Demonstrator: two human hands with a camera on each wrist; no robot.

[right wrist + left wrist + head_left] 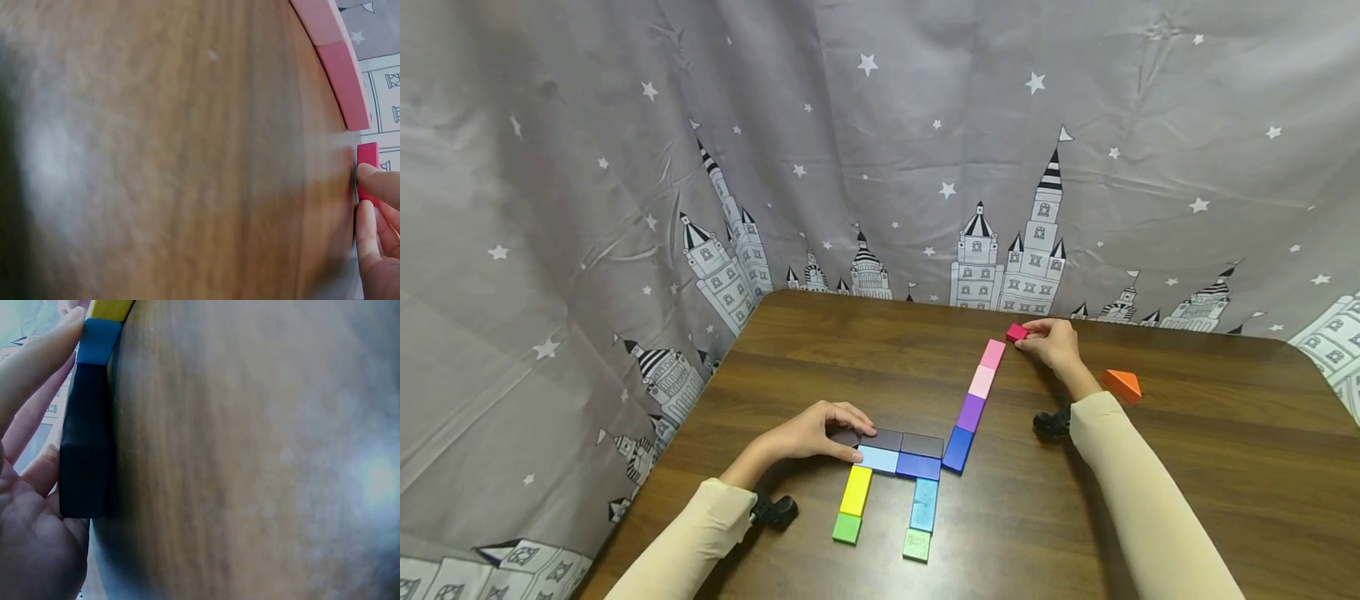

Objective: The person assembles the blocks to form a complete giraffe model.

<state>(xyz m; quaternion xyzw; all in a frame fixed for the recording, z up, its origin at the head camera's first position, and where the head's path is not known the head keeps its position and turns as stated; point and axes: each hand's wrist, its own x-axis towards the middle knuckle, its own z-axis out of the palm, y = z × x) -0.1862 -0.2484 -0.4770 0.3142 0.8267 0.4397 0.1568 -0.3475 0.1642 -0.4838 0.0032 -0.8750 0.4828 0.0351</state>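
My right hand (1051,343) pinches a small red block (1017,332) between thumb and fingers near the table's far edge. In the right wrist view the red block (367,156) is just past the end of a pink block (347,84). My left hand (820,429) rests at the left end of two rows of blocks, its thumb at a light blue block (877,459) and its fingers over the dark grey blocks (887,439). The left wrist view shows the thumb stretched along to the blue block (100,340), with fingers behind the black block (87,444).
Purple (970,413) and blue blocks (957,450) continue the slanted line below the pink ones. Yellow (855,490), green (846,528), turquoise (925,504) and pale green blocks (917,544) extend toward the near side. An orange triangular block (1122,386) lies beside the right forearm. A grey curtain (880,167) hangs behind.
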